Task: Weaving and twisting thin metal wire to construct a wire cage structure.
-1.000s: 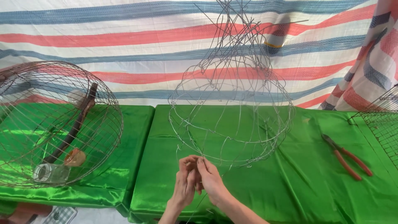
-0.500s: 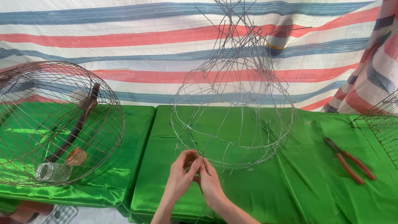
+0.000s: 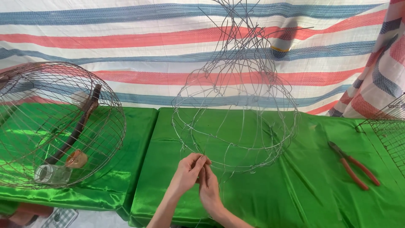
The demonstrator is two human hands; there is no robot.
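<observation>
Both hands meet near the front edge of the green tabletop (image 3: 295,198). The left hand (image 3: 187,173) and right hand (image 3: 209,190) each pinch, in a narrow grip, the bottom wire of the wire frame (image 3: 236,118) standing mid-tabletop.

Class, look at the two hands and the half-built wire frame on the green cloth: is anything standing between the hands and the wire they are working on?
Nothing visible does. The left hand and right hand are already pinched together on the lower rim of the wire frame. The pliers lie apart, off to the right on the green cloth.
</observation>
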